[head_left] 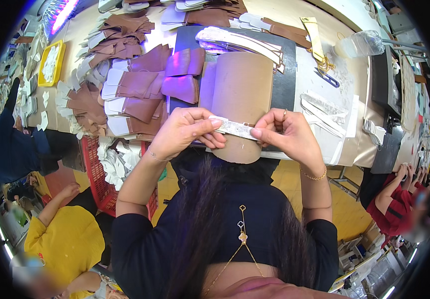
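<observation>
Between my two hands is a short whitish strip with a mottled, worn surface, held crosswise over a tan curved block. My left hand pinches its left end between thumb and fingers. At the other end, my right hand grips the strip with thumb and forefinger. A thin brown edge shows just behind the strip near my right fingers. Left of the block lie folded brown leather-like pieces. Behind it, several long white strips with brown edges rest on a dark board.
Stacks of brown and white pieces cover the table's left. To the right lie a dark blue cutter, loose white strips and a plastic bottle. A red crate stands below the table's edge; a person in yellow is nearby.
</observation>
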`<state>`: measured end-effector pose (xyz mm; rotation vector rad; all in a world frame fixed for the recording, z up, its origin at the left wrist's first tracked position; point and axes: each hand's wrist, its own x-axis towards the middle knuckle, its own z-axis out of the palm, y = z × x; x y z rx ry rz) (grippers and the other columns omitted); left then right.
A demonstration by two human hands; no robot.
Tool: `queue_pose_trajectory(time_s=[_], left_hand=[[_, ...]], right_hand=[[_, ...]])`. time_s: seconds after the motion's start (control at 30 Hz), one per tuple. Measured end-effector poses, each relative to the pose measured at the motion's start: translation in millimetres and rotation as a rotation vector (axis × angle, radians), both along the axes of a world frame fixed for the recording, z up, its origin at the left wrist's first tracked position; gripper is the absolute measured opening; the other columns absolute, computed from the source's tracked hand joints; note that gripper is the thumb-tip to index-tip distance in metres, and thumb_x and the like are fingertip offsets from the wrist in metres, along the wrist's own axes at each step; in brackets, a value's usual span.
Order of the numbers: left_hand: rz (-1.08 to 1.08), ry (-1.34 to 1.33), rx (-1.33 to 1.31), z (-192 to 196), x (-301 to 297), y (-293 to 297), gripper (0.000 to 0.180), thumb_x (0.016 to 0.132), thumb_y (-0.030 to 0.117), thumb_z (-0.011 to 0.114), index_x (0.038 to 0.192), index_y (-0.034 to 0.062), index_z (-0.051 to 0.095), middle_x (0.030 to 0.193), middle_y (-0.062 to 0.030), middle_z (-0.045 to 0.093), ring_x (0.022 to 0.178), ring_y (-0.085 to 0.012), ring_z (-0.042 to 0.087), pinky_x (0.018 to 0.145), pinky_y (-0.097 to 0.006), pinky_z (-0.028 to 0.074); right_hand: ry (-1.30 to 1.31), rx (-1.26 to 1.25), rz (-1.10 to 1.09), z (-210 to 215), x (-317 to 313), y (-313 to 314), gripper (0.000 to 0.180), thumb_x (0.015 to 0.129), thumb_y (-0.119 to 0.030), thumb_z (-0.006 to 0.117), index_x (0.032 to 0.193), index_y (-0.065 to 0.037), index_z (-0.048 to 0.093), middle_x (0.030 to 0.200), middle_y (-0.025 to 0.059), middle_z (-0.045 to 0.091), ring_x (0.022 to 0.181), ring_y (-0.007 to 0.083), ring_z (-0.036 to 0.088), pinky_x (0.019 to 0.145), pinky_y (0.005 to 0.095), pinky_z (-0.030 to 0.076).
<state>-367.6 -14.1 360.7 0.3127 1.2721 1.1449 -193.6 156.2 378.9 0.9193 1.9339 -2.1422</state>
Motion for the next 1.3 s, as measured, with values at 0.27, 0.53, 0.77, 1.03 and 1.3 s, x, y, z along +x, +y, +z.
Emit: queue_pose_trajectory(time_s=[0.27,0.53,0.77,1.03,1.3], left_hand=[[0.025,-0.047,0.026,-6,1,-2,0.023,0.092,0.017,0.056,0.093,-0.0051,0.060,0.076,-0.0126,0.067,0.068,-0.0164,0.067,0.060,-0.023,0.053],[0.027,-0.017,0.033,-15,2,-3,0.021,0.091,0.017,0.057,0.092,-0.0039,0.060,0.073,-0.0091,0.064,0.062,-0.0131,0.064,0.056,-0.022,0.051],[0.110,0.035,0.103,-28,-15,-18,0.018,0.089,0.015,0.059,0.089,-0.0032,0.062,0.079,-0.0065,0.059,0.067,-0.0114,0.062,0.054,-0.021,0.052],[0.097,-0.020,0.092,-44,-14,-17,0.020,0.089,0.015,0.059,0.090,-0.0043,0.062,0.086,-0.0060,0.056,0.070,-0.0119,0.061,0.053,-0.022,0.054],[0.060,-0.026,0.052,-52,-10,-11,0.019,0.090,0.015,0.058,0.091,-0.0032,0.060,0.082,-0.0080,0.059,0.069,-0.0117,0.060,0.053,-0.023,0.054]], right_hand=[[-0.014,0.070,0.009,0,0,-1,0.018,0.080,-0.012,0.072,0.076,0.001,0.059,0.067,0.0010,0.060,0.059,0.0039,0.054,0.054,0.0175,0.044],[-0.132,0.201,0.046,-11,7,0,0.027,0.077,-0.021,0.075,0.070,-0.003,0.056,0.060,-0.0035,0.053,0.054,0.0016,0.044,0.048,0.0179,0.034],[-0.021,0.026,0.051,-12,27,20,0.027,0.077,-0.026,0.076,0.077,-0.002,0.062,0.068,-0.0043,0.057,0.062,0.0022,0.045,0.055,0.0190,0.037],[0.016,-0.136,-0.040,-29,24,16,0.023,0.081,-0.019,0.072,0.078,-0.001,0.058,0.073,0.0040,0.063,0.072,0.0092,0.061,0.068,0.0233,0.049],[0.022,-0.160,-0.083,-53,28,8,0.026,0.082,-0.024,0.071,0.077,-0.003,0.056,0.070,0.0036,0.061,0.066,0.0078,0.057,0.062,0.0216,0.046]])
